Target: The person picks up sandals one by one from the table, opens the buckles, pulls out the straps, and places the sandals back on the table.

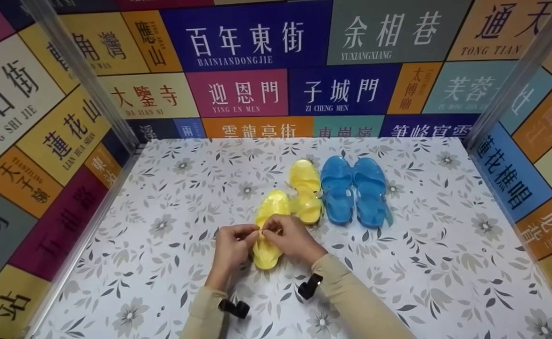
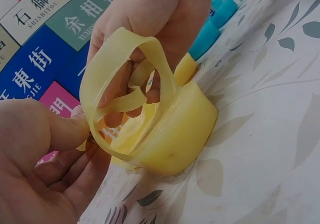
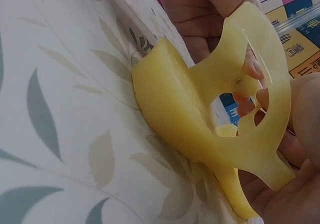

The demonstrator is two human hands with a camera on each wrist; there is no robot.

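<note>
A yellow sandal (image 1: 267,256) stands on the table with its heel toward the person. The left hand (image 1: 232,245) pinches the sandal's strap at its left side, thumb against fingers. From the right, the right hand (image 1: 291,235) reaches over the sandal, its fingertips meeting the left ones at the strap. In the left wrist view the heel strap (image 2: 95,84) arches above the heel, with the left hand (image 2: 45,154) gripping beside it. The right wrist view shows the strap (image 3: 280,74) and the right hand (image 3: 295,169) with fingers curled at its loose end.
Behind the hands lies another yellow sandal (image 1: 308,207). To its right are two blue sandals (image 1: 338,207), side by side, toes toward the back wall. The table (image 1: 163,263) has a floral cover. Walls with colourful sign panels (image 1: 252,37) enclose its back and sides.
</note>
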